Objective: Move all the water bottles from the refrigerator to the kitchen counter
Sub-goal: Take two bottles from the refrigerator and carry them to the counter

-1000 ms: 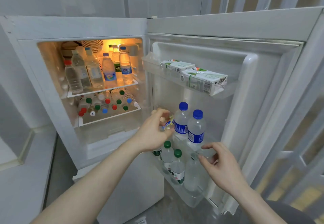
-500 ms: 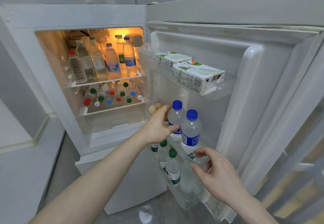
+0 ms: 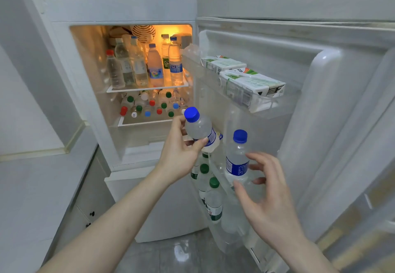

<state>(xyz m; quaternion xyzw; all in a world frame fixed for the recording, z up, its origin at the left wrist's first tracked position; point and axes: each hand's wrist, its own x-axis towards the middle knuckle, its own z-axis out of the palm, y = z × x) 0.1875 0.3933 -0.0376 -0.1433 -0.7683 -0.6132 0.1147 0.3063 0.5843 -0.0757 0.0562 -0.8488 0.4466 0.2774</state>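
Refrigerator [image 3: 64,63] open, door [image 3: 320,101] swung right; lit interior: upright water bottles on upper shelf [image 3: 147,89], more lying cap-out on lower shelf [image 3: 145,122]; top door shelf [image 3: 275,106] holds cartons [image 3: 252,84]; bottom door bin [image 3: 224,240] holds green-cap bottles [image 3: 213,202]. Left hand [image 3: 181,155] curled round a blue-cap bottle [image 3: 199,127], tilted left, lifted off the door; right hand [image 3: 267,193] spread, fingers fanned just beside second blue-cap bottle [image 3: 237,157], upright in middle door bin; contact unclear.
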